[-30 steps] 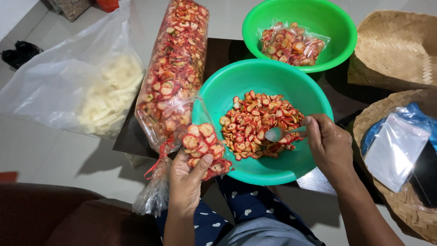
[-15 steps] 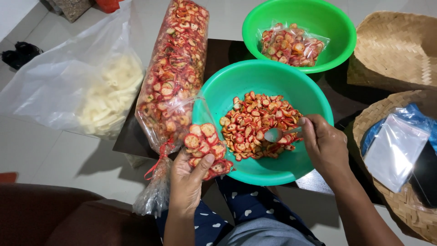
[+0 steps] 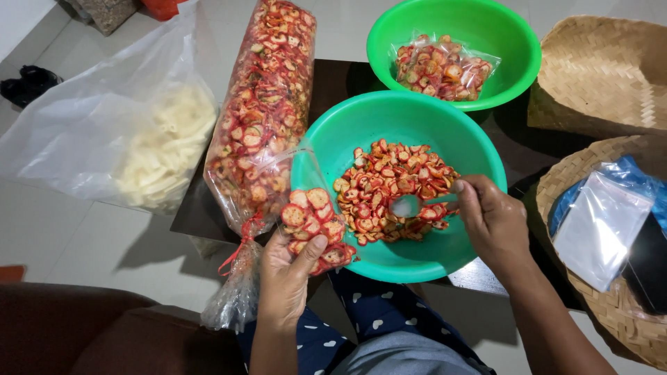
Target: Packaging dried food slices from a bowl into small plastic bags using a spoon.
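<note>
My left hand (image 3: 288, 274) holds a small clear plastic bag (image 3: 314, 226) partly filled with red round chips, at the near rim of a teal-green bowl (image 3: 458, 149). The bowl holds a pile of the same red chips (image 3: 389, 187). My right hand (image 3: 493, 222) grips a spoon (image 3: 410, 205) whose head lies in the chips. A long clear bag packed with red chips (image 3: 264, 111) lies to the left of the bowl, tied at its near end.
A second green bowl (image 3: 517, 42) at the back holds a filled small bag of chips (image 3: 441, 69). Woven baskets sit at right, one (image 3: 611, 305) holding clear bags (image 3: 601, 226). A big plastic bag of pale crackers (image 3: 160, 149) lies on the floor at left.
My right hand has dipped the spoon into the chip pile and drawn it slightly toward me. The left hand keeps the small bag steady at the bowl's rim.
</note>
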